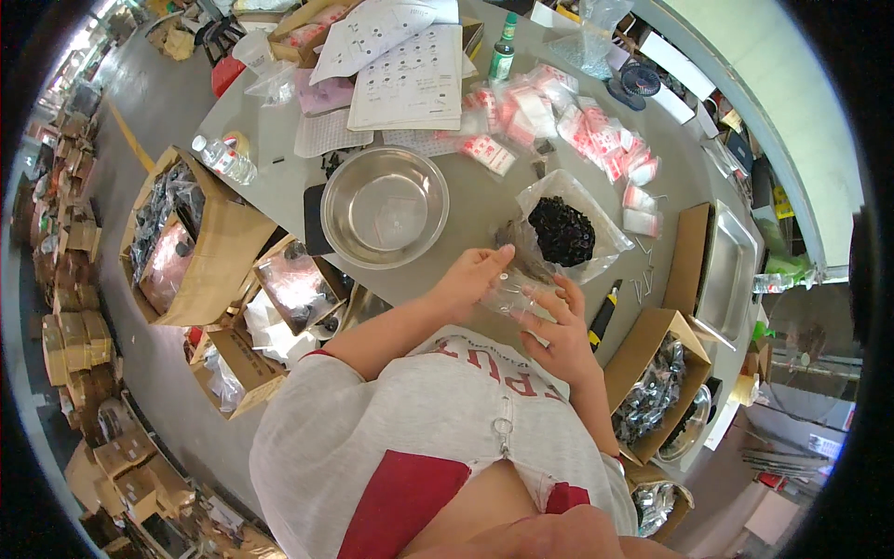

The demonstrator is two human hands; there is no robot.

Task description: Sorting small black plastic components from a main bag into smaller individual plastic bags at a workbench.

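My left hand [470,277] and my right hand [551,326] hold a small clear plastic bag [511,291] between them, just above the near edge of the grey table [279,177]. Right behind the hands lies an open clear bag full of small black parts [562,230]. An empty steel bowl [384,206] stands to the left of the hands. A heap of small red-and-white packets [568,126] is spread farther back on the table.
Printed paper sheets [405,79], a green bottle [503,56] and a water bottle [223,160] lie on the table. Open cardboard boxes of bagged parts [182,238] stand at left and at right [652,377]. A steel tray [726,270] rests at right.
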